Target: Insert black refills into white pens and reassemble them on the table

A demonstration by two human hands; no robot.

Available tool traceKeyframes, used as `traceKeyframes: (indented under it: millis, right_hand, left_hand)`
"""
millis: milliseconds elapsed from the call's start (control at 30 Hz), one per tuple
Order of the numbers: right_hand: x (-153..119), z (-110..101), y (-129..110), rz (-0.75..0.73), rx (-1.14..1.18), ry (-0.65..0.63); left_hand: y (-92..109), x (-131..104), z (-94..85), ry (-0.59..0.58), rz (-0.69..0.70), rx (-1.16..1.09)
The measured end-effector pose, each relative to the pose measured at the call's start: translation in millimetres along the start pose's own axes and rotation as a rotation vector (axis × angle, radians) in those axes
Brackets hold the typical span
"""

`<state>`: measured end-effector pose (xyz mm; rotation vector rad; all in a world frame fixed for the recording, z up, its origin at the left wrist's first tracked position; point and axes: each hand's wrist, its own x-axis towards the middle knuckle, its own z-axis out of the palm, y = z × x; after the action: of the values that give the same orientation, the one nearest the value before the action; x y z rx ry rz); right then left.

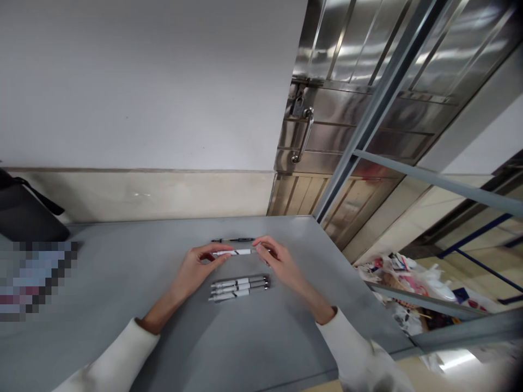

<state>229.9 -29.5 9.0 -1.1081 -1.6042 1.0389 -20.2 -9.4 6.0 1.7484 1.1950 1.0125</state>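
A white pen lies crosswise between my two hands, just above the grey tabletop or on it. My left hand pinches its left end between thumb and fingers. At the right end, the fingertips of my right hand are closed on the same pen. Behind it, a dark pen with a clear barrel rests on the table, its right end close to my right fingertips. Nearer to me, several white pens lie side by side in a tight row, pointing the same way.
The grey table meets a wall at the back. A black bag stands at the far left beside a blurred-out patch. A metal post rises at the right corner, with shelves of bagged items beyond.
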Motion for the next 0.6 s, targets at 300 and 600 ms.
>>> traceKeyframes:
  millis: [300,600]
  right_hand:
    - [-1,0,2,-0.034,-0.020,-0.004]
    - [-2,13,-2,-0.046,0.070,-0.159]
  left_hand:
    - [-3,-2,4.6,0.059,0.084,-0.082]
    - [6,-1,7.1,0.137,0.002,-0.494]
